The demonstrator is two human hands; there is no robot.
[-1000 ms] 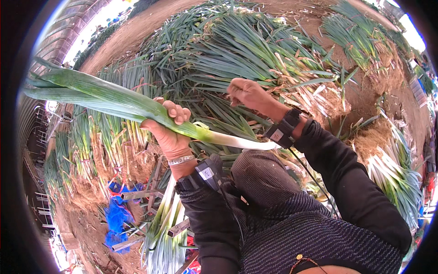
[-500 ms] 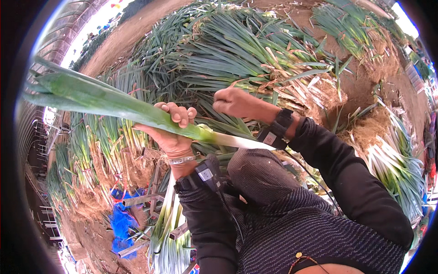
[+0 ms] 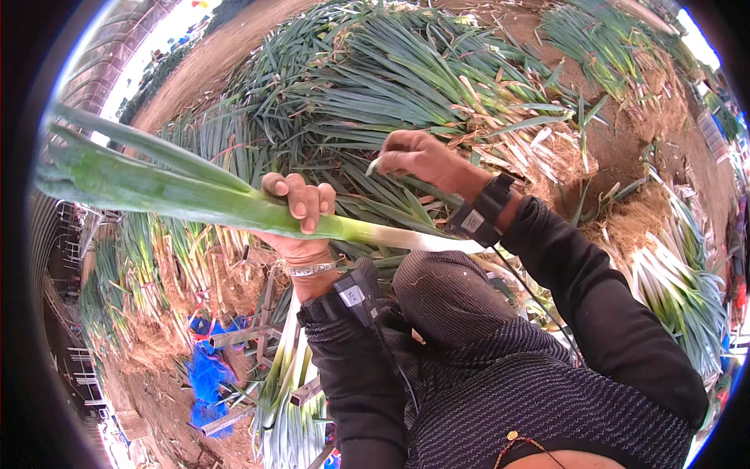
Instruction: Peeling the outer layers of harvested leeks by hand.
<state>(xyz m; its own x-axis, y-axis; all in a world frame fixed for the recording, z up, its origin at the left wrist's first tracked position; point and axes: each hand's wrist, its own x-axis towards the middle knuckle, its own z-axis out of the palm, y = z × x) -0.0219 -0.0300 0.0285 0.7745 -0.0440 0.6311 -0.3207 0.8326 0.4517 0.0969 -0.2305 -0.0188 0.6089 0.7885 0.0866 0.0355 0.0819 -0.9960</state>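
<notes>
Leek, green and leafy; white-stemmed

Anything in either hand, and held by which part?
Left hand: leek, around its green part near the white shaft. Right hand: apparently a pale scrap; exact hold unclear.

Floor: bare brown earth, scattered with dry litter. Ribbed, arched roof at upper left. Overexposed daylight at upper left and upper right; lower left side dark.
</notes>
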